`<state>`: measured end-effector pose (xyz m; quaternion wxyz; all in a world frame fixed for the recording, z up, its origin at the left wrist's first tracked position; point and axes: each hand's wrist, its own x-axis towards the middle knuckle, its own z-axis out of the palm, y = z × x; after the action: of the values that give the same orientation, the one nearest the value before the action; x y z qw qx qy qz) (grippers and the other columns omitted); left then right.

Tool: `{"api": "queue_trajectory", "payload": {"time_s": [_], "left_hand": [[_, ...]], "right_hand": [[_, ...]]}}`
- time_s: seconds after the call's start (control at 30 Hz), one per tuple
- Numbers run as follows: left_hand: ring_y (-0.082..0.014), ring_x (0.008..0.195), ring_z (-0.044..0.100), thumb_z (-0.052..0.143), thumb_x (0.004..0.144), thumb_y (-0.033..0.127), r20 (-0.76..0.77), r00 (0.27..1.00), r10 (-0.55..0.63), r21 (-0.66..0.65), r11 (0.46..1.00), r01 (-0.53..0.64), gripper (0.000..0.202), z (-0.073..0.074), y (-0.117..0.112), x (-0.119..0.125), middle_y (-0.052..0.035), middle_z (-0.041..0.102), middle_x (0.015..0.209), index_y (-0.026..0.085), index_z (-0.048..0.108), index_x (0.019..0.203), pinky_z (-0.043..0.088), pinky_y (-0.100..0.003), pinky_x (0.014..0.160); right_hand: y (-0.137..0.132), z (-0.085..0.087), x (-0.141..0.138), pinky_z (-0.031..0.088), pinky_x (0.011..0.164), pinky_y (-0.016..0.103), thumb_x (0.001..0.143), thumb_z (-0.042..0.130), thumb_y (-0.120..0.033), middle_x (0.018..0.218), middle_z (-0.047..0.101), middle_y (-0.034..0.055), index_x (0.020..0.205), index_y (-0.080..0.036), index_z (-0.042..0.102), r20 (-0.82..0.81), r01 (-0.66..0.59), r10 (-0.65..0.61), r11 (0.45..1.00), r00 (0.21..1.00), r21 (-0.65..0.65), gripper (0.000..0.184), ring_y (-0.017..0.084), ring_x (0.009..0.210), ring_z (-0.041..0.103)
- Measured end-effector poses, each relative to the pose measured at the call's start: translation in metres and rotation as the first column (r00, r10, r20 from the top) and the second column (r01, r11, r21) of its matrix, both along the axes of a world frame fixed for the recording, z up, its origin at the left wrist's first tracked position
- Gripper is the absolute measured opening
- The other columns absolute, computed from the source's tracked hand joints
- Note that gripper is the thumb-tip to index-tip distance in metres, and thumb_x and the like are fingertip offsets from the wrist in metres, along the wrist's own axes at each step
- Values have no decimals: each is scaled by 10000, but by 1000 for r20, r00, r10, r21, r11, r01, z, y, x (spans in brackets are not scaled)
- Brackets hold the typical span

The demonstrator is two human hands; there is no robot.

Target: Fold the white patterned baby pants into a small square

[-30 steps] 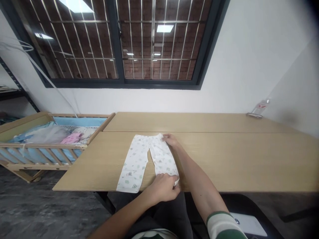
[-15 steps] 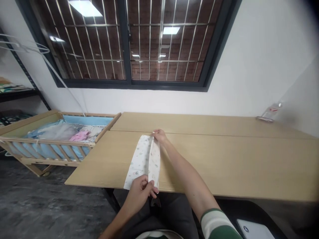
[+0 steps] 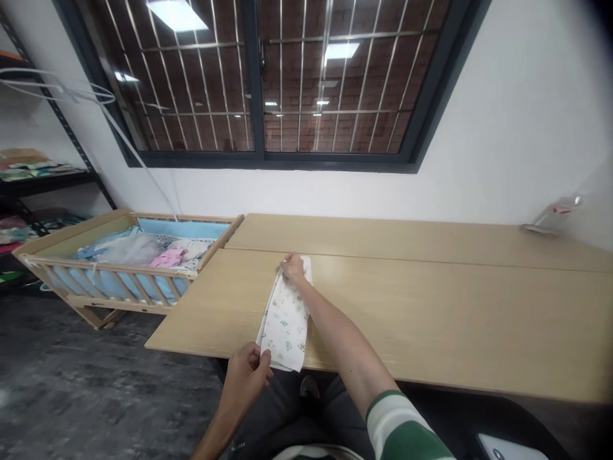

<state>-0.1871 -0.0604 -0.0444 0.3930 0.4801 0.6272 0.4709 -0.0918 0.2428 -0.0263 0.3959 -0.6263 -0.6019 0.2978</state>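
A white cloth with small prints (image 3: 286, 322) lies folded into a narrow strip on the wooden table, its near end at the front edge. My left hand (image 3: 249, 369) pinches the near left corner between thumb and fingers. At the far end, my right hand (image 3: 292, 267) is closed on the upper left corner, and its fingertips are partly hidden. Along the left side, the layers' edges lie almost together.
The pale wooden table (image 3: 407, 306) runs along the wall under a barred window (image 3: 258, 96). On the left stands a wooden crib (image 3: 129, 281) with blue lining and fabrics. A clear plastic bag (image 3: 555, 214) sits at the back right. A phone (image 3: 510, 447) lies low on the right.
Both hands have moved left, folding the cloth's right part over onto its left part. The cloth now forms a narrower strip. The view has shifted slightly.
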Motion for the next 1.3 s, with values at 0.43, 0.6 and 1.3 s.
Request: {"api": "queue_trajectory", "payload": {"time_s": [0.43, 0.6, 1.3], "left_hand": [[-181, 527, 619, 484, 907, 451, -434, 897, 79, 29, 997, -74, 338, -8, -4, -10, 13, 608, 522, 253, 424, 640, 385, -262, 555], [-156, 471, 537, 477, 967, 395, -701, 685, 198, 247, 969, -27, 366, 0, -20, -13, 47, 480, 492, 253, 383, 643, 280, -271, 511], [-352, 1403, 461, 567, 906, 283, -903, 203, 379, 425, 856, 294, 553, -50, -41, 30, -191, 517, 1507, 153, 526, 1442, 382, -471, 1081]], "right_hand": [[-5, -2, -3, 508, 802, 292, 728, 602, -132, 929, 704, 56, 909, -211, 626, 55, -25, 24, 1000, 998, 12, 198, 211, 922, 665], [-18, 4, 9, 509, 762, 279, 793, 550, -123, 887, 718, 42, 865, -207, 638, 50, -147, 145, 988, 988, 43, 142, 188, 844, 678], [-175, 14, 53, 67, 1271, 399, 1052, 355, -536, 1680, 186, 36, 1599, -283, 299, 467, -950, 870, 264, 161, -164, 605, 198, 1568, 125]]}}
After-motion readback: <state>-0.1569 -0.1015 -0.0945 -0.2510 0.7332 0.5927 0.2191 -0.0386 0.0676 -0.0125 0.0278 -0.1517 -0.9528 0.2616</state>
